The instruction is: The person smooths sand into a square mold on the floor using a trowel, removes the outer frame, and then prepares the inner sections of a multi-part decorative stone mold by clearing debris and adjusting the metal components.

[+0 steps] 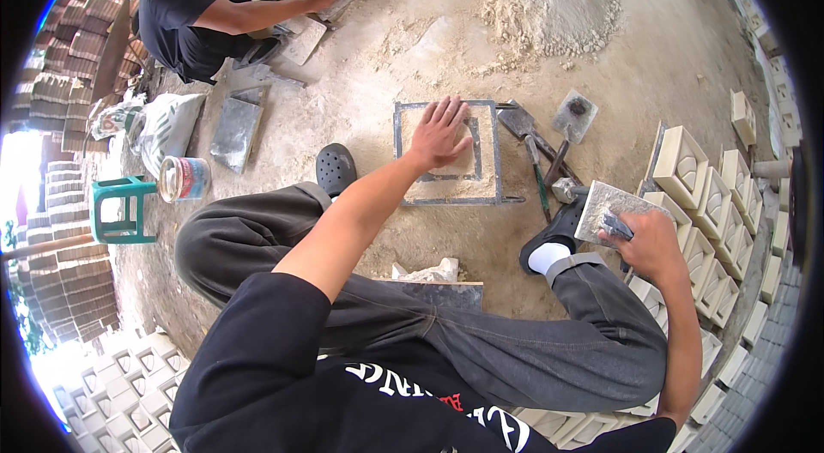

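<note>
My left hand (pixel 442 135) lies with its fingers stretched out over a square metal mould (pixel 499 153), which sits on the floor in front of me. Pale, damp-looking powder (pixel 436 190) fills the mould, and a smaller dark square outline shows within it. At the right, my right hand (pixel 654 243) grips the handle of a square plastering float (pixel 594 213), its flat face caked with pale material. Close to that float is a hammer-like tool (pixel 565 188), partly covered. A green-handled tool (pixel 538 170) and a flat trowel (pixel 516 120) lie beside the mould.
A square plate with a dark knob (pixel 576 113) rests past the tools. Pale moulded blocks (pixel 682 163) are stacked at right. A powder heap (pixel 545 3) rises at the back. Another person (pixel 184 28) works at far left, near a bucket (pixel 183 179) and green stool (pixel 123 190).
</note>
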